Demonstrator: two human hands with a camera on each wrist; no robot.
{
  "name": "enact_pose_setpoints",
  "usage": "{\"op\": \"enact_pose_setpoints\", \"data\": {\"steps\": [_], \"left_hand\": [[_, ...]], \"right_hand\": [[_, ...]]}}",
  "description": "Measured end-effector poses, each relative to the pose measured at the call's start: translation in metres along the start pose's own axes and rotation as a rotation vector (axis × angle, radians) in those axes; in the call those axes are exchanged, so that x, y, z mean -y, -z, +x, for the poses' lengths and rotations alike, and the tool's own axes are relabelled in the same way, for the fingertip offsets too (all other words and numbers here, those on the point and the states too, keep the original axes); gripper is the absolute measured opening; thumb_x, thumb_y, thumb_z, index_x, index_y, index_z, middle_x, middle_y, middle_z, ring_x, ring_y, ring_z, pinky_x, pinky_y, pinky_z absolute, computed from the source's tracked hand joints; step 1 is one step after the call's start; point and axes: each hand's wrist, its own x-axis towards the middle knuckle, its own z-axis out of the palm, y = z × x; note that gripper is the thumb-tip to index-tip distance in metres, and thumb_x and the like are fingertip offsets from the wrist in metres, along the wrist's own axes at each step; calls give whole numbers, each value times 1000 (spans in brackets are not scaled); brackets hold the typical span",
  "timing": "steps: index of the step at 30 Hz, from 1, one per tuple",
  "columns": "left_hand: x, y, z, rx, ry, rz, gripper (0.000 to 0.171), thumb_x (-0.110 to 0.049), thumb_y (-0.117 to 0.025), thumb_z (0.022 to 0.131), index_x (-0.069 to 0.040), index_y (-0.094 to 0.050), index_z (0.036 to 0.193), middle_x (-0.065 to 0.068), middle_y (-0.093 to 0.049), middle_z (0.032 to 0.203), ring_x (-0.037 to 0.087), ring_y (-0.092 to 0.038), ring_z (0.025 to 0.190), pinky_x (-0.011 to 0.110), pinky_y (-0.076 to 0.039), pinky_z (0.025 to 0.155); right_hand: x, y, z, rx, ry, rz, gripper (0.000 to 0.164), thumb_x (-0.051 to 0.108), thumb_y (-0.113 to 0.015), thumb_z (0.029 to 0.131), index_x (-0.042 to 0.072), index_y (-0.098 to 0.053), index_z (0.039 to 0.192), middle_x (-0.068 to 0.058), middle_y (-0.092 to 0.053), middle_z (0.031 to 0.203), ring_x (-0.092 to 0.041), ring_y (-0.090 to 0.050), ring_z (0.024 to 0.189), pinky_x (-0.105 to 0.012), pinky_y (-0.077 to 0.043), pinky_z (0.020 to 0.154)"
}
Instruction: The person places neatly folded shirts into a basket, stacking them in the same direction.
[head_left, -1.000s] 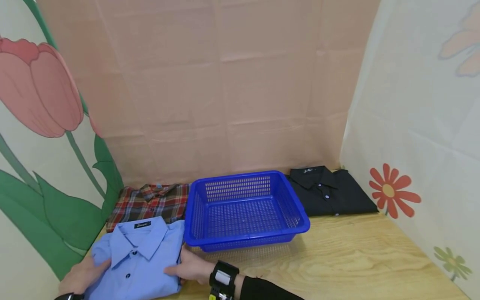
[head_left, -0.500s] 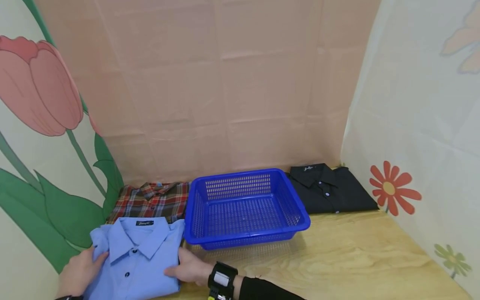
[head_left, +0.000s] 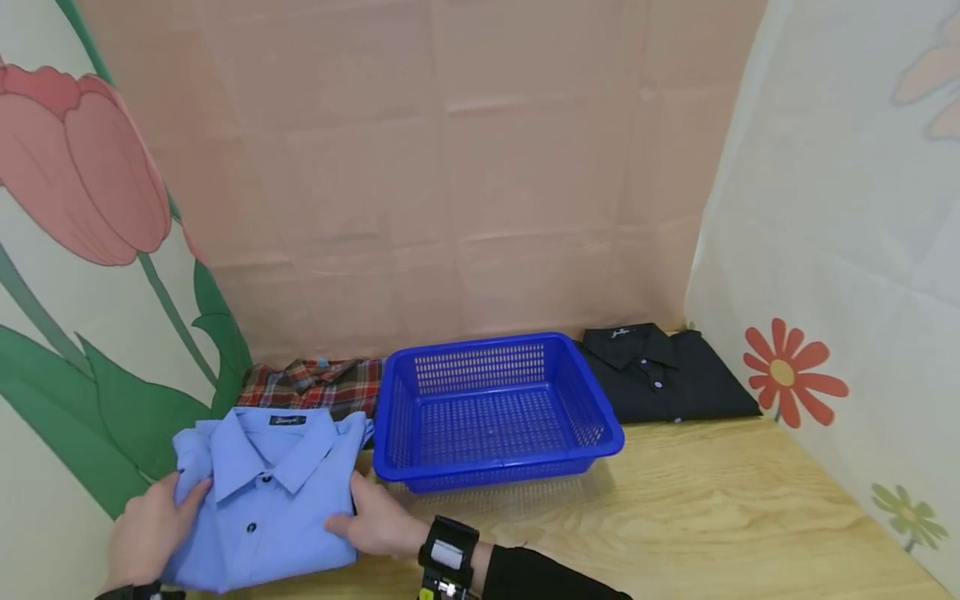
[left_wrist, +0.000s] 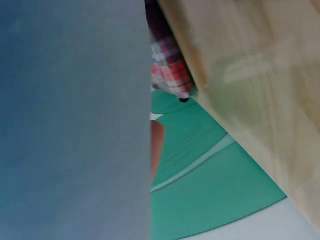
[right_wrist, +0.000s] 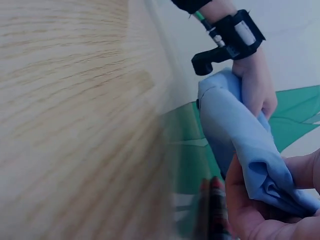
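Note:
A folded light blue shirt [head_left: 281,500] is held up between both hands at the front left, its collar toward the back. My left hand [head_left: 153,525] grips its left side with the thumb on top. On the other side my right hand [head_left: 382,517] pinches the right edge, thumb above and fingers curled beneath. The right wrist view shows the shirt [right_wrist: 235,125] raised off the tabletop [right_wrist: 75,115], its rolled edge between thumb and fingers. In the left wrist view the shirt [left_wrist: 75,125] covers the left half and hides most of the hand.
Right of the shirt stands a blue plastic basket [head_left: 498,479]. Behind the shirt lies a folded plaid shirt [head_left: 322,383], partly covered in the head view. A folded black shirt [head_left: 667,375] lies at the back right. Printed cloth walls [head_left: 825,250] border the table [head_left: 712,508].
Both hands have raised the blue shirt, and it has shifted up in the view, covering more of the plaid shirt. Basket and black shirt have stayed in place.

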Motion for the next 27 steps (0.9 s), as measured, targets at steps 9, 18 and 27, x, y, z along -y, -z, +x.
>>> {"op": "enact_pose_setpoints", "data": {"steps": [9,18,27], "left_hand": [[-18,10,5,-68,56,-27,60,-48,-48,99,10,-54,111,41,-58,102,61,-56,86,54,-45,54],[-32,21,6,-109,84,-57,57,-47,-49,99,9,-56,107,39,-59,99,57,-59,81,51,-44,51],[-49,30,9,-137,76,-84,56,-48,-49,99,7,-56,103,37,-59,94,53,-60,80,48,-43,49]], "right_hand": [[17,18,-5,57,52,15,64,24,-60,98,16,-27,152,-4,-40,153,-9,-41,135,-29,-40,108],[28,28,-8,23,118,-7,61,25,-60,99,13,-30,150,-11,-50,145,-10,-50,127,-24,-45,99],[35,44,-7,18,109,75,69,26,-54,101,15,-16,157,-12,-32,157,-15,-40,138,-29,-40,107]]}}
